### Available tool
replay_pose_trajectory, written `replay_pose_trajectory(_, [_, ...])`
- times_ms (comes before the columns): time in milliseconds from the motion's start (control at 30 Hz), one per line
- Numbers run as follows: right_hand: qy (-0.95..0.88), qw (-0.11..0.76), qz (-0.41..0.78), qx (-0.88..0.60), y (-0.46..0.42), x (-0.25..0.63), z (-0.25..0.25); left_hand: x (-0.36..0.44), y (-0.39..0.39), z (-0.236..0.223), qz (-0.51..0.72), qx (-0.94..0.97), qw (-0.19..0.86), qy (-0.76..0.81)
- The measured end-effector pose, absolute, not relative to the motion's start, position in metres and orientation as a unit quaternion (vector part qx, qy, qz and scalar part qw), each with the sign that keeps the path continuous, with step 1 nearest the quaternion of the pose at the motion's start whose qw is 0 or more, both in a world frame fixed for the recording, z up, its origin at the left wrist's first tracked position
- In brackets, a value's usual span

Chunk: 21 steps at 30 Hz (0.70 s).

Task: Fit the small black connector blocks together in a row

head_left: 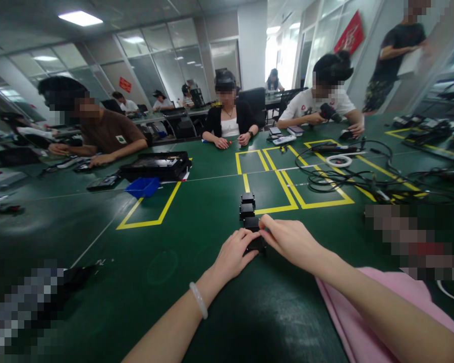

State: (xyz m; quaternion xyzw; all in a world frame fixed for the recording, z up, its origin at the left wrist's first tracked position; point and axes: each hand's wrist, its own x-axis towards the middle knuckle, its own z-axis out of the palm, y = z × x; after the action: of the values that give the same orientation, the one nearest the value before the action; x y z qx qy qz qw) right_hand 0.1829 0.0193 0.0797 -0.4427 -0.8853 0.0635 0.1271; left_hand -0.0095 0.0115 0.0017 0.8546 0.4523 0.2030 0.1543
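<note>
Several small black blocks point(247, 211) stand in a row on the green tabletop in front of me, running away from my hands; what kind of part they are I cannot make out. My left hand point(232, 254), with a pale bangle on its wrist, has its thumb and fingers around the nearest black block point(256, 245). From the right, my right hand point(285, 239) reaches in with fingertips pinched together at that end of the row. Whatever lies in this pinch is hidden. The fingertips of both hands meet above the nearest block and cover part of it.
Yellow tape point(276, 209) marks rectangles on the table point(196, 282). To the left are a blue bin point(143, 187) and a black case point(155, 165). Black cables point(325, 181) and a white ring point(338, 161) lie right. Pink cloth point(393, 287) sits under my right forearm. Co-workers sit opposite.
</note>
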Motion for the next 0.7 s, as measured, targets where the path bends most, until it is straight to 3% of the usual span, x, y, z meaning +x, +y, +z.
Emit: replay_pose_trajectory(700, [-0.884, 0.143, 0.055, -0.442, 0.0186, 0.1830, 0.0817, -0.0088, 0.0122, 0.0013, 0.206, 0.855, 0.153, 0.451])
